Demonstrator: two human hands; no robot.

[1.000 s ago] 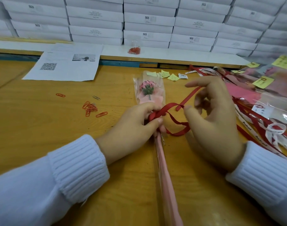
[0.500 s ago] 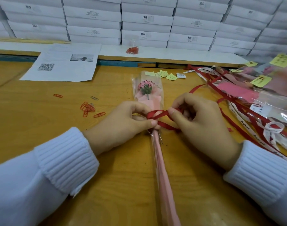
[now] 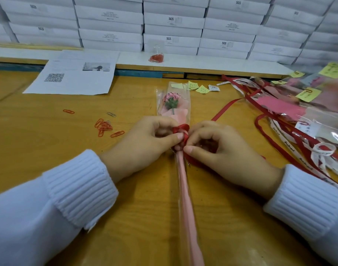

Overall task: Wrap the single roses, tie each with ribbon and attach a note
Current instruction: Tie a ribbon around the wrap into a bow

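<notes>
Head view: the single pink rose in a clear cellophane sleeve lined with pink paper (image 3: 173, 104) lies lengthwise on the yellow wooden table (image 3: 49, 146), bloom pointing away from the person and its lower end cut off at the bottom edge. At its neck the left hand (image 3: 145, 144) and the right hand (image 3: 223, 152) both pinch the narrow red ribbon (image 3: 182, 129) — their curled fingers partly hide the knot. One ribbon tail runs right toward a blurred heap of wrapped roses (image 3: 302, 120). Small yellow sticky notes (image 3: 197, 87) lie just beyond the bloom, and red paper clips (image 3: 104, 127) are scattered to the left.
</notes>
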